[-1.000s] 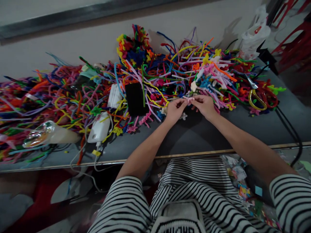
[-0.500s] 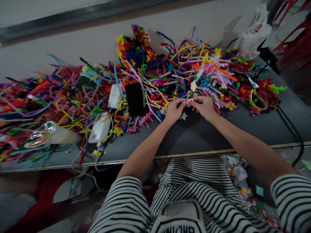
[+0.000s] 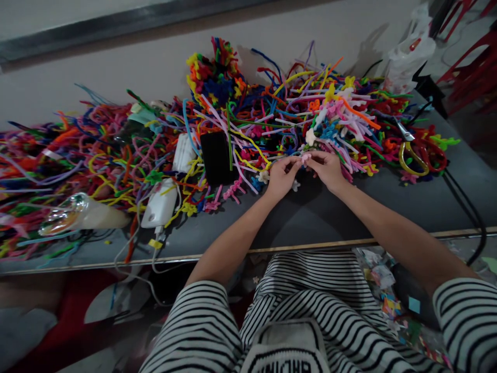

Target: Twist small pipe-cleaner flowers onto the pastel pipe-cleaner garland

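Observation:
Near the table's front edge, my left hand (image 3: pixel 281 178) and my right hand (image 3: pixel 326 170) meet fingertip to fingertip. Both pinch a small pale pink fuzzy piece (image 3: pixel 306 158) between them. Just behind it lie a cream fuzzy flower (image 3: pixel 310 137) and a cluster of blue, pink and lilac flowers and stems (image 3: pixel 333 116). A whitish flower (image 3: pixel 263 176) rests beside my left hand, with a blue one (image 3: pixel 256 183) next to it. Part of a pale flower (image 3: pixel 295 185) shows below the fingers.
A black phone (image 3: pixel 216 158), a white power bank (image 3: pixel 159 203) with a cable and a plastic cup (image 3: pixel 103 213) stand left among heaped coloured pipe cleaners (image 3: pixel 112 134). Scissors with yellow and red handles (image 3: pixel 413 158) lie right, a white plastic bag (image 3: pixel 407 57) behind them.
The pinched pink piece and my fingertips have shifted slightly right and up, and the piece has turned a little. My left hand has moved a little closer to my right.

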{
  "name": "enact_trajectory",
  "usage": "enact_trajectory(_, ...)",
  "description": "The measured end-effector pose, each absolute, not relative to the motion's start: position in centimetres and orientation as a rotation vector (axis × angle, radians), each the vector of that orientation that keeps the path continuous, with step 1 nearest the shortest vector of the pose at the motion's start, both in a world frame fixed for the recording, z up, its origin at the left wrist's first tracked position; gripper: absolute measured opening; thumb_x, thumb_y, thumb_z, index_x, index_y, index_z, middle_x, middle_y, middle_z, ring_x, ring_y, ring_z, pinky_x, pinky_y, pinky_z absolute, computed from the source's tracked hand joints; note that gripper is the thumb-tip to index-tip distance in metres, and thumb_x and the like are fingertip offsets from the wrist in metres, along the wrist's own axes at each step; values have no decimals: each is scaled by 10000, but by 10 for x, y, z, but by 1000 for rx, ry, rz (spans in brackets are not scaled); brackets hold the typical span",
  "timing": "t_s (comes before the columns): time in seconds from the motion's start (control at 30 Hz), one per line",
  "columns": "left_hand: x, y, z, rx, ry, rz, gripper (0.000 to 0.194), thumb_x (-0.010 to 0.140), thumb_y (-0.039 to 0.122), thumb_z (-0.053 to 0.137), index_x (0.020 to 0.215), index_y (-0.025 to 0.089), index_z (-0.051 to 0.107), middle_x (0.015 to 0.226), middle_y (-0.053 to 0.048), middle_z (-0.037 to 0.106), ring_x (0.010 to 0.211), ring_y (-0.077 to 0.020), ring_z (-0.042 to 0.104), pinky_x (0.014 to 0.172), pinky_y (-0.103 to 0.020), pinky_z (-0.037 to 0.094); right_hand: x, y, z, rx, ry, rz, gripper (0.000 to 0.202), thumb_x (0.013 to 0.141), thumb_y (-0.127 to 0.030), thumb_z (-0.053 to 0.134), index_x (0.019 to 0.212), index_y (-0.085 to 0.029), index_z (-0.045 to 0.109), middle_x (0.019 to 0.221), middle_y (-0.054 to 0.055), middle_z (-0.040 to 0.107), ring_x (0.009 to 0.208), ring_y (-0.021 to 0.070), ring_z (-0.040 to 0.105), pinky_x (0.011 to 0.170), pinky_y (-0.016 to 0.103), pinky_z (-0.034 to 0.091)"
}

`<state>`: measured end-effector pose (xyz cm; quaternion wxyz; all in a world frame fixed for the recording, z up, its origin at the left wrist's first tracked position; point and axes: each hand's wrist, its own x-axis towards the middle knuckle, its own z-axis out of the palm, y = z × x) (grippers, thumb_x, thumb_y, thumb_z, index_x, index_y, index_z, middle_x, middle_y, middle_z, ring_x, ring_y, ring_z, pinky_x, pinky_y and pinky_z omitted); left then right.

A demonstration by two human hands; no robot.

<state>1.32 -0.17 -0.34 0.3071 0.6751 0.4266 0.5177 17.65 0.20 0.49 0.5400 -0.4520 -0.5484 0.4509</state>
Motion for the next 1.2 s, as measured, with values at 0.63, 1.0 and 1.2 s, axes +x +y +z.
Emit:
enact_trajectory(0.63, 12, -16, 11, 2000, 1384, 1426, 147, 891, 366, 699, 880, 228, 747, 811, -14, 737, 671, -127, 614, 634, -275, 485, 178, 2, 2, -1094, -1519, 848, 238, 802, -375, 723, 936, -189, 785, 890, 65, 767, 782, 182, 693, 643, 298, 548)
enact_trajectory(1.0, 8, -11, 11, 1861, 1250, 1365, 256, 951, 401, 583, 844, 198, 696, 781, -27, 723, 677, -129, 632, 681, -277, 526, 176, -2, 6, -1044, -1492, 937, 321, 783, -480, 759, 922, -192, 769, 892, 70, 761, 733, 169, 681, 663, 313, 553)
enact_trajectory(1.2, 10, -6, 5, 1547, 1117, 1310, 270, 910, 431, 644, 832, 181, 707, 785, -28, 716, 601, -96, 589, 561, -226, 497, 174, -2, 6, -1063, -1403, 1171, 478, 714, -615, 781, 946, -198, 751, 868, 65, 754, 626, 156, 658, 455, 250, 464)
